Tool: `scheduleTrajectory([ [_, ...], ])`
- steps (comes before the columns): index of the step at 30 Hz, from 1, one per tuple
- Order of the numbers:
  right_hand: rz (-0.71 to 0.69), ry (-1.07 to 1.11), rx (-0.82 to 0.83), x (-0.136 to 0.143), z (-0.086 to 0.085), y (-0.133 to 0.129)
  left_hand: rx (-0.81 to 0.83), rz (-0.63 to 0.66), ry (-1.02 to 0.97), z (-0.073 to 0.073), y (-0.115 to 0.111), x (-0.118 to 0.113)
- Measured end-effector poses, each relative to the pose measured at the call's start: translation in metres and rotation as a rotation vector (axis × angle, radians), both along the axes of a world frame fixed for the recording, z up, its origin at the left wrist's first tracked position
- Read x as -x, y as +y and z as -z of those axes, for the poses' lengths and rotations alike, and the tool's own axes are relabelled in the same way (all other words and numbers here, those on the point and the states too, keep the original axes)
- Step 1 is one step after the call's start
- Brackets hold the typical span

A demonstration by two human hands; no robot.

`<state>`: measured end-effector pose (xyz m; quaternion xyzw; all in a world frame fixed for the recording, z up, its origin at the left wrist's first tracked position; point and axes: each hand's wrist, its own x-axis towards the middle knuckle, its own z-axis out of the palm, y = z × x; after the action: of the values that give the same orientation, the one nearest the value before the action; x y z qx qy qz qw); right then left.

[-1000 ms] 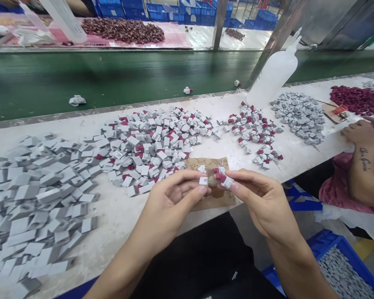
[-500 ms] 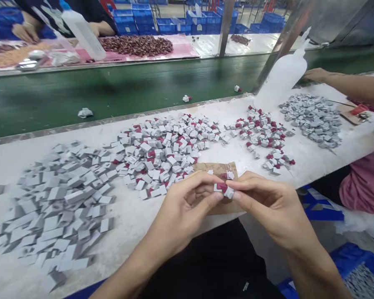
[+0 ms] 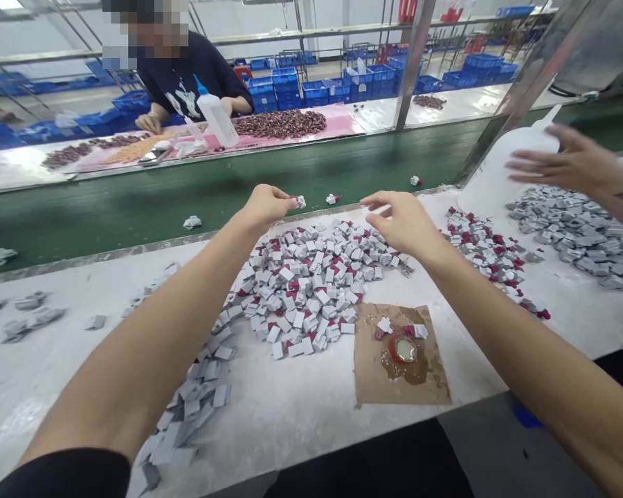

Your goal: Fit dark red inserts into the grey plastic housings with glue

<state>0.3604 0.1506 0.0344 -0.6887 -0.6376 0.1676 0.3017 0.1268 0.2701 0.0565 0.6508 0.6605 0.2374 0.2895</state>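
- Pinching a small light-grey and maroon moulded piece, our left hand reaches to the near edge of the smooth green belt; whether the piece touches the belt, we cannot tell.
- Our right hand hangs beyond the heap of grey and maroon blocks, thumb and fingers apart, with no piece visible between them.
- We judge the held piece to be light and stiff, probably plastic, slippery if wet; its small knobs might snap under a hard squeeze. Its maroon end, at our left fingertips, gives a fair hold, though the blocky grey body would offer flatter sides.
- Nearer us, a shallow round red-rimmed dish holds pale liquid, with a brown wet patch around it on a brown cardboard sheet. Two more small pieces lie beside its rim.
- To our right, a co-worker's blurred hand passes before a large translucent white squeeze bottle; its contents we cannot make out.
- Across the belt are a blue-capped bottle and stacked blue plastic crates, one with something whitish inside.
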Motion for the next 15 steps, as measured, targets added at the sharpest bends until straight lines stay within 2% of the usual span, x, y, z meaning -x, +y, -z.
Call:
scheduleTrajectory([
  [2, -0.035, -0.066, 0.025, 0.011, 0.006, 0.054, 0.05, -0.006, 0.012, 0.011, 0.03, -0.01],
  [4, -0.073, -0.103, 0.039, 0.025, 0.014, 0.099, 0.092, -0.011, 0.013, 0.02, 0.048, -0.022],
  [6, -0.119, -0.139, 0.067, 0.039, 0.022, 0.133, 0.122, -0.001, 0.001, 0.025, 0.057, -0.032],
  [8, -0.158, -0.159, 0.103, 0.051, 0.028, 0.155, 0.139, 0.025, -0.011, 0.028, 0.059, -0.039],
  [10, -0.168, -0.16, 0.124, 0.058, 0.03, 0.164, 0.153, 0.053, 0.005, 0.028, 0.059, -0.04],
  [12, -0.151, -0.14, 0.113, 0.06, 0.026, 0.161, 0.169, 0.068, 0.06, 0.026, 0.057, -0.033],
  [15, -0.125, -0.078, 0.089, 0.045, 0.011, 0.133, 0.166, 0.09, 0.172, 0.014, 0.046, -0.005],
])
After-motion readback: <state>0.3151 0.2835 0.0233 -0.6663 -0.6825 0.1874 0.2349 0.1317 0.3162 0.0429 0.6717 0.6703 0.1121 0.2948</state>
